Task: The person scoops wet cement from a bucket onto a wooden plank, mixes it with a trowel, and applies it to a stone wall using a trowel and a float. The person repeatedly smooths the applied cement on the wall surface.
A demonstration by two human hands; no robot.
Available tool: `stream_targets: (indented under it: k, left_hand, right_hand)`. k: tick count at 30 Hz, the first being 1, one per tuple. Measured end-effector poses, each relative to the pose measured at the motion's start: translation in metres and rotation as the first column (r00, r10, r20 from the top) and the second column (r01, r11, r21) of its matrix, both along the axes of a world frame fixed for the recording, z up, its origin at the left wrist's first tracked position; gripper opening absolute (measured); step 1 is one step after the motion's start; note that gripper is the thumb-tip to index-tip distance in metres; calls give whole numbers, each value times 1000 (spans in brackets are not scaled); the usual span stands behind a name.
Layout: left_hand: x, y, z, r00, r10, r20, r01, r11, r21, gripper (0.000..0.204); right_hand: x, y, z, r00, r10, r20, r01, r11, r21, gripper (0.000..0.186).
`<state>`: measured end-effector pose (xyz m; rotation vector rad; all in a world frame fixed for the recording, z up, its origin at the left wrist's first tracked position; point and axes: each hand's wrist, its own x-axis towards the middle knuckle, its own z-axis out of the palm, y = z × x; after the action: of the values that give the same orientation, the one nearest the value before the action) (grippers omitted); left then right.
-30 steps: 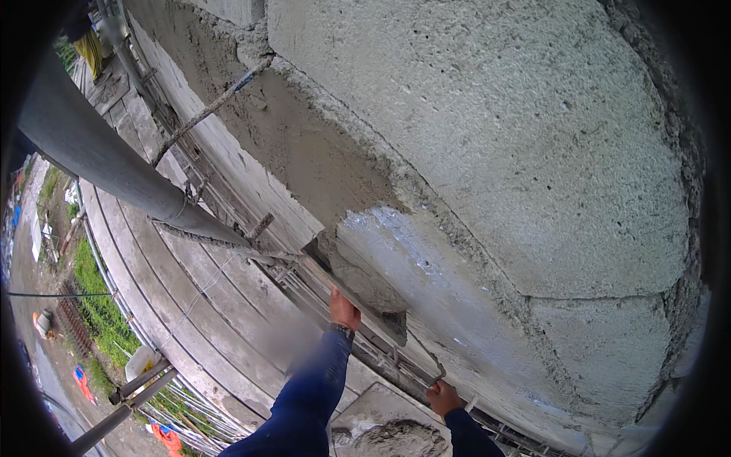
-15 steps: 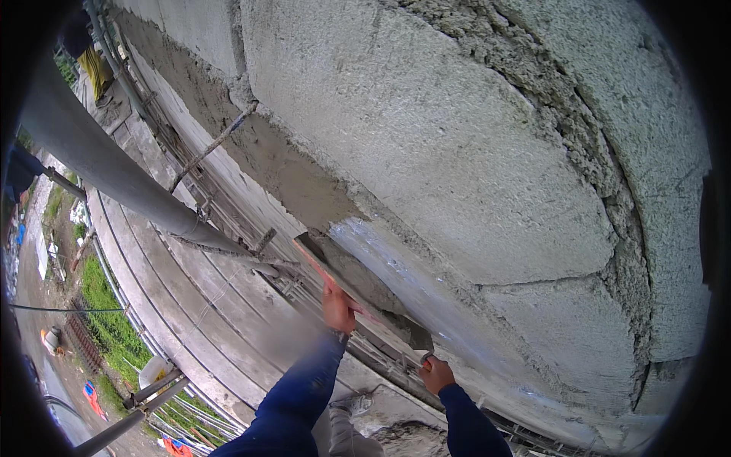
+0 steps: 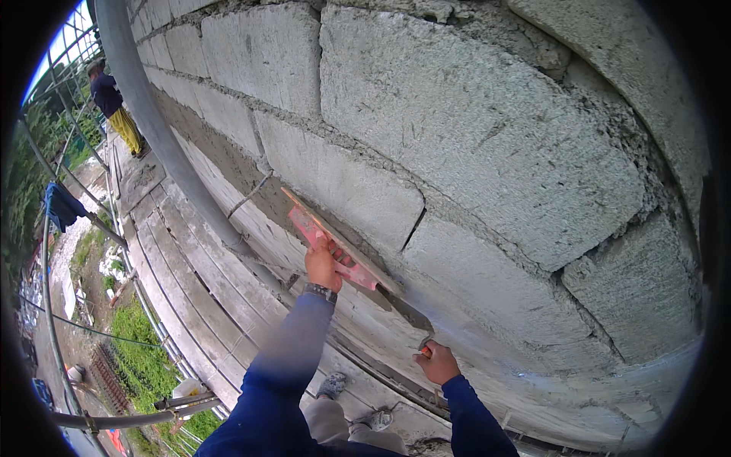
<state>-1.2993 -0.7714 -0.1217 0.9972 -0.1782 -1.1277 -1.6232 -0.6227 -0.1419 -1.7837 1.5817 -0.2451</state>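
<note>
My left hand (image 3: 320, 266) is closed around the handle of a long pink plastering float (image 3: 359, 277). The float is tilted up, its long edge close against the block wall (image 3: 480, 145), over a band of wet grey mortar (image 3: 270, 199). Its face toward the wall is hidden. Lower and to the right, my right hand (image 3: 438, 367) grips a trowel (image 3: 410, 315) by its orange handle. Grey mortar coats the trowel blade, which lies near the float's lower end. Whether blade and float touch, I cannot tell.
Scaffold planks (image 3: 186, 259) run along the wall beneath my feet. A thick grey pipe (image 3: 152, 129) slants up beside the wall, and a thin rod (image 3: 251, 194) juts from it. Farther along the planks stands another person (image 3: 114, 107). Cloth (image 3: 62, 206) hangs on the outer rail.
The float has swung from lying flat with mortar on top to tilted against the wall, its handle side showing. My view has shifted, bringing the other person and more planks into sight.
</note>
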Motion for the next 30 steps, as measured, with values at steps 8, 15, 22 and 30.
stream_targets:
  k: [8, 15, 22, 30]
  left_hand:
    - [-13, -8, 139, 1000, -25, 2, 25, 997, -71, 31]
    - [-27, 32, 265, 995, -96, -29, 75, 907, -415, 40]
    - [35, 123, 216, 987, -161, 24, 129, 681, -721, 37]
    - [8, 278, -121, 920, -260, -294, 146, 922, -359, 42]
  right_hand:
    - [-35, 32, 120, 997, 22, 71, -6, 976, -220, 33]
    - [-97, 110, 136, 993, -63, 100, 91, 947, -309, 31]
    - [-152, 199, 108, 957, -122, 262, 193, 945, -265, 27]
    - [-177, 210, 135, 876, 339, -343, -416, 891, -181, 32]
